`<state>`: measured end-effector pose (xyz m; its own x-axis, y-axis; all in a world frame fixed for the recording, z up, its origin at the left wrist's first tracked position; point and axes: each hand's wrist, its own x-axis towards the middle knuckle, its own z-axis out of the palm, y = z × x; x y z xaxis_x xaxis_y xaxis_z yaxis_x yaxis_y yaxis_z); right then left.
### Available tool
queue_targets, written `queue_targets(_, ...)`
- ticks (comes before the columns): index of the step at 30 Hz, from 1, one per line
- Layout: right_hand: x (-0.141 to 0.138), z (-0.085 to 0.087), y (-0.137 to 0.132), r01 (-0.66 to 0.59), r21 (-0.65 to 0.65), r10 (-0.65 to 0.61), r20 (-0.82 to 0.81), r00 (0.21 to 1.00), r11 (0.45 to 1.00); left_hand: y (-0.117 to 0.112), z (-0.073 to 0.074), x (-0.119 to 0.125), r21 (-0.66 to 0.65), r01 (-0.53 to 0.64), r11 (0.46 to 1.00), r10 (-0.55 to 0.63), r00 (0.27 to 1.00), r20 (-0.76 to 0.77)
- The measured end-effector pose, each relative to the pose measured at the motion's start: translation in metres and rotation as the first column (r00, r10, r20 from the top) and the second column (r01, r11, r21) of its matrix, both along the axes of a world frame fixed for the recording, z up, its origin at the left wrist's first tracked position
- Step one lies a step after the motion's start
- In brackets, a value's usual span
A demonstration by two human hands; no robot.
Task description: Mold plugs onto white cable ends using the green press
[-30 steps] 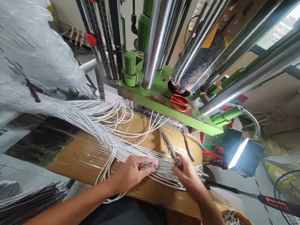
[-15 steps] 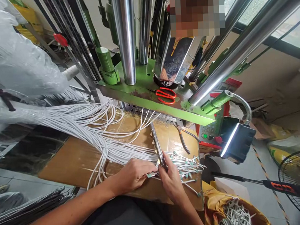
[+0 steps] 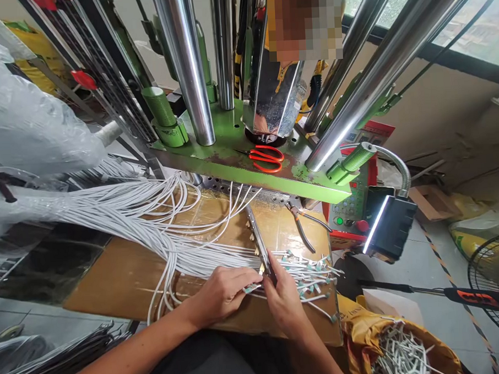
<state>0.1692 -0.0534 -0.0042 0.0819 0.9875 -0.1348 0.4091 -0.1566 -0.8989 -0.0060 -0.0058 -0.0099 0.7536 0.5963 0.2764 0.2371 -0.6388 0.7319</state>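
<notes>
My left hand (image 3: 221, 293) pinches the end of a white cable (image 3: 249, 289) with a small teal tip, just above a cardboard-covered bench (image 3: 125, 278). My right hand (image 3: 284, 298) is closed round the near end of a long metal strip tool (image 3: 258, 242) that runs toward the machine. A thick bundle of white cables (image 3: 122, 214) fans in from the left and ends in several teal-tipped leads (image 3: 313, 275) to the right of my right hand.
A green press base (image 3: 231, 154) with chrome columns stands behind the bench; orange-handled scissors (image 3: 267, 157) lie on it. Pliers (image 3: 303, 226) rest on the cardboard. A lit work lamp (image 3: 389, 225) hangs at the right. A yellow bag of cable offcuts (image 3: 399, 354) sits bottom right. Another person stands behind the machine.
The view has tilted up and shifted, showing more of the machine. My hands have drawn closer together at the cable ends, the left now pinching one teal-tipped lead.
</notes>
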Motion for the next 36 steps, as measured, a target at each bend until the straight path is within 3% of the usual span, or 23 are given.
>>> queue_targets(3,0.001,0.003,0.001,-0.002,-0.028,0.001,-0.016,1.000,1.000,0.003,0.009,0.008,-0.250,-0.133,0.959,0.144,0.989,0.026)
queue_targets(7,0.003,0.016,0.003,-0.012,-0.157,-0.005,-0.104,0.995,0.987,0.012,0.026,0.007,-0.674,-0.210,0.708,0.266,0.964,-0.021)
queue_targets(8,0.003,0.019,0.003,-0.011,-0.181,-0.011,-0.123,0.992,0.983,0.014,0.029,0.005,-0.718,-0.206,0.665,0.279,0.960,-0.017)
queue_targets(10,0.003,0.023,0.003,-0.008,-0.197,-0.022,-0.148,0.989,0.980,0.016,0.030,0.001,-0.732,-0.252,0.633,0.319,0.946,-0.050)
queue_targets(14,0.002,0.026,0.005,-0.010,-0.222,-0.033,-0.189,0.981,0.975,0.015,0.025,-0.004,-0.584,-0.506,0.635,0.519,0.839,-0.162)
queue_targets(16,0.001,0.027,0.006,-0.001,-0.233,-0.044,-0.188,0.981,0.973,0.016,0.023,-0.003,-0.518,-0.569,0.639,0.582,0.798,-0.158)
queue_targets(19,0.000,0.026,0.006,0.006,-0.242,-0.055,-0.197,0.979,0.970,0.018,0.027,-0.005,-0.526,-0.500,0.688,0.515,0.847,-0.132)
queue_targets(23,0.000,0.025,0.006,0.021,-0.251,-0.075,-0.211,0.975,0.968,0.023,0.035,-0.010,-0.557,-0.245,0.794,0.281,0.960,-0.021)
queue_targets(25,0.001,0.024,0.006,0.023,-0.255,-0.078,-0.210,0.975,0.967,0.025,0.036,-0.012,-0.589,-0.197,0.784,0.234,0.972,-0.015)
queue_targets(28,0.001,0.022,0.006,0.029,-0.251,-0.086,-0.219,0.972,0.967,0.027,0.034,-0.009,-0.606,-0.299,0.737,0.316,0.945,-0.082)
queue_targets(29,0.001,0.021,0.006,0.032,-0.251,-0.090,-0.223,0.971,0.967,0.028,0.032,-0.008,-0.576,-0.335,0.746,0.341,0.935,-0.101)
queue_targets(31,0.001,0.021,0.006,0.038,-0.255,-0.100,-0.233,0.967,0.966,0.028,0.028,-0.004,-0.455,-0.343,0.822,0.332,0.937,-0.106)
queue_targets(34,0.001,0.021,0.006,0.042,-0.251,-0.103,-0.234,0.967,0.967,0.029,0.021,-0.002,-0.179,-0.239,0.954,0.237,0.971,-0.034)
queue_targets(36,0.001,0.022,0.006,0.045,-0.245,-0.101,-0.221,0.970,0.969,0.028,0.016,-0.002,0.015,-0.180,0.984,0.179,0.983,0.032)
